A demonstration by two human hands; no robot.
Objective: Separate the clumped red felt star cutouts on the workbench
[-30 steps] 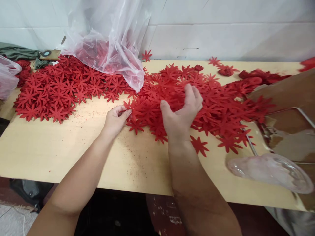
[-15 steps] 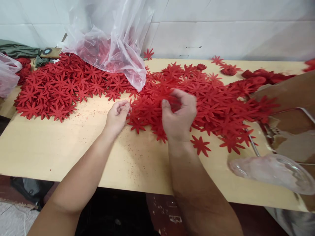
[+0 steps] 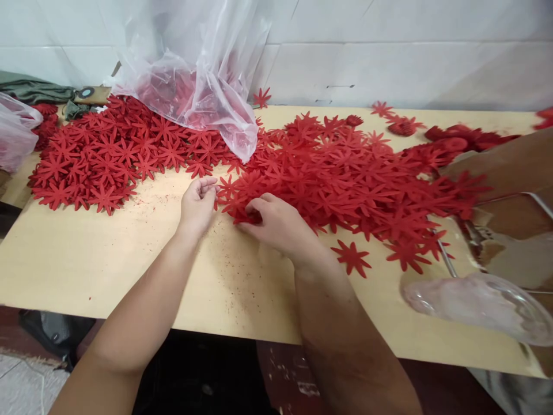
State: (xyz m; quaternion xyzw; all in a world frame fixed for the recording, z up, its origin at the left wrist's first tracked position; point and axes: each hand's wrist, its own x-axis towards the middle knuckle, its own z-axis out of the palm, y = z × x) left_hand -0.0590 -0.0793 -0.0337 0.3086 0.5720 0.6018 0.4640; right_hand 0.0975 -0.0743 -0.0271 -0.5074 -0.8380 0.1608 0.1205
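A wide heap of red flower-shaped cutouts [image 3: 341,173] with narrow petals lies before me. My left hand [image 3: 197,202] is at the heap's left edge, fingers curled and thumb drawn in; whatever it pinches, if anything, is hidden. Close to its fingertips is one red flower cutout [image 3: 226,188]. My right hand [image 3: 276,222] reaches leftward over the front edge of the heap. Its thumb and fingers close around a red flower cutout [image 3: 250,217], mostly covered by the hand. A single cutout [image 3: 352,257] lies apart, right of my right forearm.
A second red pile [image 3: 86,161] spreads at the left under a clear plastic bag [image 3: 203,86] against the tiled wall. On the right are a clear plastic container [image 3: 479,305], a metal rod [image 3: 447,259] and brown cardboard [image 3: 514,167]. Red specks dot the wooden table [image 3: 142,253].
My right hand has come down from above the heap, moving left and nearer to me, and now grips at its front edge. My left hand has shifted slightly left.
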